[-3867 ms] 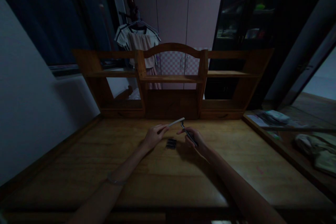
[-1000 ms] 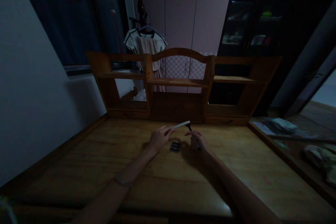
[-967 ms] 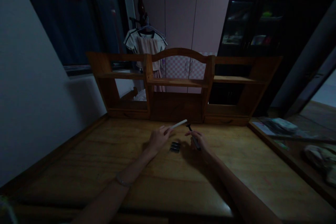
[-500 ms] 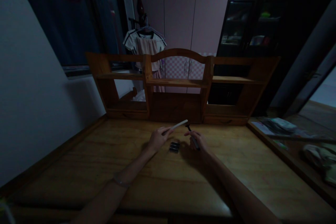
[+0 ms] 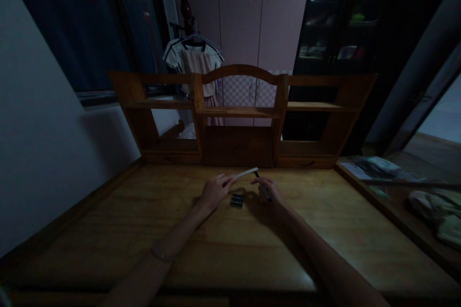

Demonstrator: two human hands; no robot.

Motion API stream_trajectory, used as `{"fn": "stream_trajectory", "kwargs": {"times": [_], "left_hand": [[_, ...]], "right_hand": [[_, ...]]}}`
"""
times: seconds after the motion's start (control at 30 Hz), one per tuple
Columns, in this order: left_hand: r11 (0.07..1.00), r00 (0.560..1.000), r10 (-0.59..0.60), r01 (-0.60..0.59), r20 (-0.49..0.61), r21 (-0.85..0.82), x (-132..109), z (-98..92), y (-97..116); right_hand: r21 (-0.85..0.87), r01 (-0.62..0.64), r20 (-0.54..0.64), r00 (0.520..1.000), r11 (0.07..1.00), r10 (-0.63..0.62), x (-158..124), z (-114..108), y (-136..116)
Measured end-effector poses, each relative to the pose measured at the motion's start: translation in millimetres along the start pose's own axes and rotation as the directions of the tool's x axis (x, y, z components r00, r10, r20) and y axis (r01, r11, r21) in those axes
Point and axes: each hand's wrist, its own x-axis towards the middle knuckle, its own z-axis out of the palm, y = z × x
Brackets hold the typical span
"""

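My left hand [image 5: 214,193] is closed round one end of a slim white stick [image 5: 247,171], whose exact kind I cannot make out. The stick points to the right and slightly up. In my right hand [image 5: 270,191] is a razor [image 5: 265,193] with a dark neck and a grey-black handle, held head up. The razor's head meets or overlaps the far tip of the white stick; whether they touch is unclear. On the desk between my hands lies a small dark case [image 5: 237,200] with several slots, apparently of razor cartridges.
The wooden desk top [image 5: 201,259] spreads under both arms. A wooden shelf unit [image 5: 239,112] with drawers stands along its back edge. To the right, beyond a raised edge, are papers and a plastic bag [image 5: 382,165] and some cloth [image 5: 432,211]. The room is dim.
The razor's head has come up against the tip of the white stick; a small gap showed before. The stick lies slightly flatter. The whole view has shifted a little.
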Motion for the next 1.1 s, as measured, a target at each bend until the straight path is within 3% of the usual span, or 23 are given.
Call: {"fn": "stream_trajectory", "kwargs": {"times": [0.17,0.33,0.47,0.6,0.73,0.9,1.1], "left_hand": [[0.999,1.000,-0.014,0.015,-0.015,0.052,-0.7,-0.5,0.9],[0.991,0.991,-0.093,0.102,-0.093,0.091,2.7,0.5,-17.8],[0.993,0.986,-0.116,0.119,-0.122,0.013,5.6,0.0,-29.7],[0.996,0.990,-0.041,0.029,-0.138,-0.087,4.6,-0.8,-19.2],[0.988,0.996,0.076,-0.081,-0.041,-0.128,2.3,-1.9,-4.7],[0.996,0.997,0.030,-0.035,-0.068,-0.078,2.7,-1.0,-3.9],[0.995,0.991,0.051,-0.061,-0.120,-0.079,2.5,-0.9,-7.1]], "right_hand": [[0.008,0.003,-0.010,1.000,1.000,-0.003,-1.2,-0.2,-1.7],[0.080,0.017,0.039,0.999,0.997,-0.021,-5.3,0.5,-9.5],[0.120,0.008,0.049,0.999,0.993,-0.014,-6.8,0.6,-13.0],[0.101,-0.002,0.036,0.999,0.995,-0.001,-5.4,1.5,-9.9],[0.087,0.010,0.068,0.998,0.996,-0.016,-5.5,3.2,-9.4],[0.104,0.028,0.076,0.996,0.994,-0.036,-6.2,3.7,-9.5],[0.116,0.020,0.087,0.996,0.993,-0.031,-3.1,1.9,-3.4]]}}
